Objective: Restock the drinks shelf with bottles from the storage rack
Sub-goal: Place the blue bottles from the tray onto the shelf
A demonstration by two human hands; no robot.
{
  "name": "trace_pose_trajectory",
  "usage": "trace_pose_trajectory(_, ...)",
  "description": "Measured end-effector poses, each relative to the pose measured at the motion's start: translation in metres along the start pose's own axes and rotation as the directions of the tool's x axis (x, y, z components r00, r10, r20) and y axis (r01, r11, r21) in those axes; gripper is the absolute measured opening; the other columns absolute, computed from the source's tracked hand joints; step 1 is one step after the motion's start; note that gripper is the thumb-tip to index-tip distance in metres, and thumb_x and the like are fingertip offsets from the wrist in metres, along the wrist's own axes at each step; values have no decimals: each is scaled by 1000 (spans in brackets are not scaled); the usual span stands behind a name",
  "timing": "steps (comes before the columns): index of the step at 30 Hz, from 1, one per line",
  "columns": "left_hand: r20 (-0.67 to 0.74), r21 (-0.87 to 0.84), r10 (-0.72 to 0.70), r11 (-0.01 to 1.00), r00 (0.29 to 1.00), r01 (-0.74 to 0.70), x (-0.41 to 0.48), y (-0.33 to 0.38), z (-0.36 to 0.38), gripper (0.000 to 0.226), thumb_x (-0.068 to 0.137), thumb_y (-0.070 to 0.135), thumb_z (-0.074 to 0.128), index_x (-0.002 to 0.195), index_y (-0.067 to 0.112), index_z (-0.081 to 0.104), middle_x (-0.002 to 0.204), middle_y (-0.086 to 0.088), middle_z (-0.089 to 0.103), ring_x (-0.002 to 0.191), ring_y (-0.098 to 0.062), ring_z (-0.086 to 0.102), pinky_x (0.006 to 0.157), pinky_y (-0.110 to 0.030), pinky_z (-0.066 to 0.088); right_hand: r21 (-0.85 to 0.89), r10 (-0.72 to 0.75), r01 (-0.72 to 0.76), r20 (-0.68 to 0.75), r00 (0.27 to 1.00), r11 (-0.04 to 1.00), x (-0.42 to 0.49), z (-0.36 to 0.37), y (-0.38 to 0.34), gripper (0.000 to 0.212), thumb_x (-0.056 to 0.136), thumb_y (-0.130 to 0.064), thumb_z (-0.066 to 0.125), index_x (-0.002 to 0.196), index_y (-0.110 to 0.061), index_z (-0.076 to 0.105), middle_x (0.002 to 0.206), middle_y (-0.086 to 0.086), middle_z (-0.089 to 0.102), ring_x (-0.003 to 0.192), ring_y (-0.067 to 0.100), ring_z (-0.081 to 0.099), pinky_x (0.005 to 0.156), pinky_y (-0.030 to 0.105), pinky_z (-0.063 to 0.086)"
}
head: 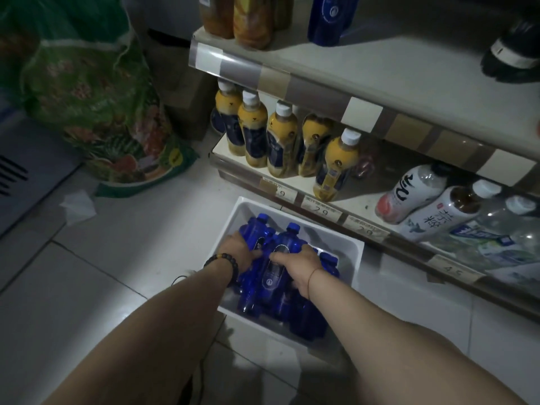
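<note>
A white bin (pixel 349 247) on the floor holds several blue bottles (pixel 255 232) lying on their sides. Both my hands are down in it. My left hand (pixel 238 251), with a dark bead bracelet on its wrist, rests on a blue bottle at the bin's left side. My right hand (pixel 298 263) grips another blue bottle (pixel 274 268) in the middle of the pile. Just behind the bin is the drinks shelf (pixel 295 185), where yellow bottles with white caps (pixel 252 130) stand in a row. One blue bottle (pixel 328 19) stands on the upper shelf.
White and clear bottles (pixel 409 194) lie tilted at the lower shelf's right end. A green printed sack (pixel 96 106) leans at the left. Crumpled white paper (pixel 77 204) lies on the pale tiled floor. Orange bottles (pixel 248 21) and a dark bottle (pixel 514 54) stand on the upper shelf.
</note>
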State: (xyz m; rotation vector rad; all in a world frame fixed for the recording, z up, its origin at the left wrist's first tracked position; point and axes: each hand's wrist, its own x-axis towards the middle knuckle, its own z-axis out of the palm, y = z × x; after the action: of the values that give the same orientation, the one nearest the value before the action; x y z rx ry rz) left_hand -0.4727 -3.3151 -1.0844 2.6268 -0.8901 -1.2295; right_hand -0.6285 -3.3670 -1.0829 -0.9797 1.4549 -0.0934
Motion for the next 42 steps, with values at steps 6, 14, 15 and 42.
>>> trace_pose_trajectory(6,148,-105,46,994,988,-31,-16,15,-41,55,71,41,87,114,16,64,112,-5,72,98,-23,72,87,-40,63,129,-180,167,100,979,977,-22,-22,-34,51,67,-6,86,111,-16,62,103,10,77,90,29,76,65,38,61)
trace_pose_trajectory(14,25,-318,460,845,888,-429,-89,77,-175,53,69,8,86,115,27,68,103,2,80,96,-19,78,85,-44,66,268,-546,505,109,830,821,-102,-59,-145,54,73,4,85,119,-15,64,103,10,79,93,31,77,81,49,63)
trace_pose_trajectory(15,-5,-329,499,818,867,-472,-98,87,-198,55,68,9,87,117,27,69,104,1,80,97,-22,78,86,-47,65,262,-603,566,85,793,782,-117,-65,-165,51,73,4,85,117,-15,66,103,10,79,93,29,77,78,44,64)
trace_pose_trajectory(42,-609,-9,616,624,500,-781,-70,272,-281,68,73,27,89,129,20,52,121,-5,63,100,-23,60,84,-37,52,-167,-724,738,-423,545,654,-88,-157,-406,21,88,-11,71,82,-26,58,81,-2,64,86,23,66,72,35,54)
